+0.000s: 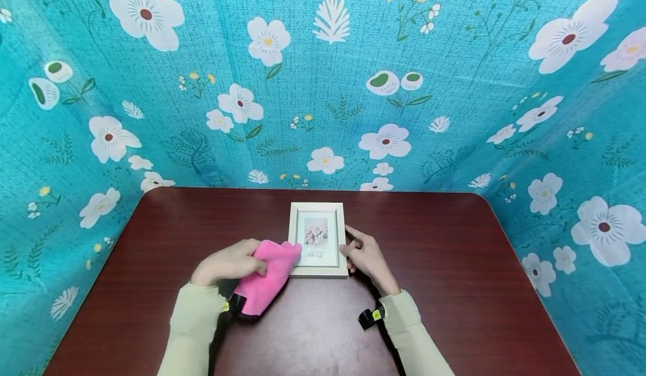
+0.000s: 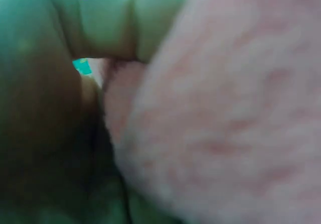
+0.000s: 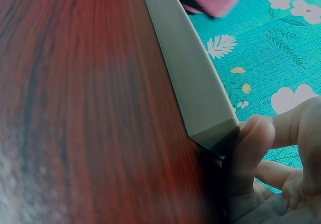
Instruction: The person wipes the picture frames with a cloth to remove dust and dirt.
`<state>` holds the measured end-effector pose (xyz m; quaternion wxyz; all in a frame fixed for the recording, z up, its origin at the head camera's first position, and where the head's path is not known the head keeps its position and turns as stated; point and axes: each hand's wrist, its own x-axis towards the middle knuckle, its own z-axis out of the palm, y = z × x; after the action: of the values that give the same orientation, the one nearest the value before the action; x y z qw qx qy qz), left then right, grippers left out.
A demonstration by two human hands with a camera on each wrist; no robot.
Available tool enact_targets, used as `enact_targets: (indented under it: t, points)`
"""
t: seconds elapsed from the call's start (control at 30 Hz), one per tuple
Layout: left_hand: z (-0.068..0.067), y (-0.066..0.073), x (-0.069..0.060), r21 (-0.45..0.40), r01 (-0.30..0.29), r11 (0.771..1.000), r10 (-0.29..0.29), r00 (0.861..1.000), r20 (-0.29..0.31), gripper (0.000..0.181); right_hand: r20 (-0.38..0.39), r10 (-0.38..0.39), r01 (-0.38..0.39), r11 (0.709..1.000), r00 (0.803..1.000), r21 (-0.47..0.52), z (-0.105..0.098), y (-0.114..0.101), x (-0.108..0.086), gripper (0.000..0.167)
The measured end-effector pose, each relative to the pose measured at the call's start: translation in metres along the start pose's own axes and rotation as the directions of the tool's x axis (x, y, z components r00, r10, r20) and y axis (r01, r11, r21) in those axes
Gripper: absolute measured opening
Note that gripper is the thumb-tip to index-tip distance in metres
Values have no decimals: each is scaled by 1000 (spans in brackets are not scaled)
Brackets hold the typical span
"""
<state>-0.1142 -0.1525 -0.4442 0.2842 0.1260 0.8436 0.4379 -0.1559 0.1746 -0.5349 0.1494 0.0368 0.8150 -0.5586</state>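
While our left hand (image 1: pixel 231 262) grips a fluffy pink cloth (image 1: pixel 270 278), our right hand (image 1: pixel 367 257) holds the right side of a pale rectangular picture frame (image 1: pixel 319 241) with a pink-blossom print (image 1: pixel 315 233), lying on the glossy dark-red wooden desk (image 1: pixel 429 247); turquoise floral fabric (image 1: pixel 308 84) hangs beyond, the cloth covers part of the frame's left edge, and we cannot read the print's smallest lettering (image 1: pixel 317 251)

Bright pink cloth (image 1: pixel 267 281); pale cream picture frame (image 1: pixel 317 241); dark red-brown, wood-grained table (image 1: pixel 429 241); turquoise, white-flowered backdrop (image 1: pixel 303 84).
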Motion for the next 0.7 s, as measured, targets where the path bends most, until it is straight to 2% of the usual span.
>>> enact_targets:
  t: [0.1,0.2,0.27,0.3,0.33,0.37,0.4,0.43,0.5,0.53,0.6,0.67,0.7]
  points:
    - [-9,-1,-8,-87,-16,996,12,999,-46,30,1,-2,2,1000,1000,0,0,0,0,66]
    - [-16,-3,-12,-110,-49,993,34,990,-138,28,2,-1,1,1000,1000,3,0,0,0,66]
    - [-20,-4,-12,-94,-67,993,45,974,-224,24,2,4,-4,1000,1000,3,0,-1,-1,66]
    - [-22,-4,-11,-80,-73,994,48,960,-275,22,1,7,-7,1000,1000,3,0,-1,-1,66]
    - [-23,-4,-8,-57,-79,995,55,940,-336,21,0,8,-8,1000,1000,1,0,-2,-1,66]
    - [-23,-5,-5,-31,-82,996,62,915,-399,20,-1,10,-10,1000,1000,0,0,-2,-1,66]
    - [-23,-5,-2,-11,-76,997,63,883,-465,22,-2,12,-12,1000,1000,-3,0,-2,-1,66]
    - [-22,-6,3,17,-69,997,68,842,-535,26,-1,10,-10,1000,1000,-5,0,-2,-1,66]
    - [-19,-8,13,52,-70,996,87,744,-663,29,0,8,-8,1000,1000,-11,1,-3,-1,66]
    - [-17,-9,20,64,-75,995,98,693,-714,31,0,6,-6,1000,1000,-13,1,-3,-1,65]
    - [-11,-11,33,76,-86,993,113,602,-790,32,0,3,-3,1000,1000,-15,1,-3,-1,65]
    - [-6,-13,46,83,-101,991,124,527,-841,29,4,0,0,1000,1000,-14,1,-3,-1,64]
    - [-3,-14,52,84,-103,991,125,502,-855,28,6,-2,2,1000,1000,-13,1,-3,-1,64]
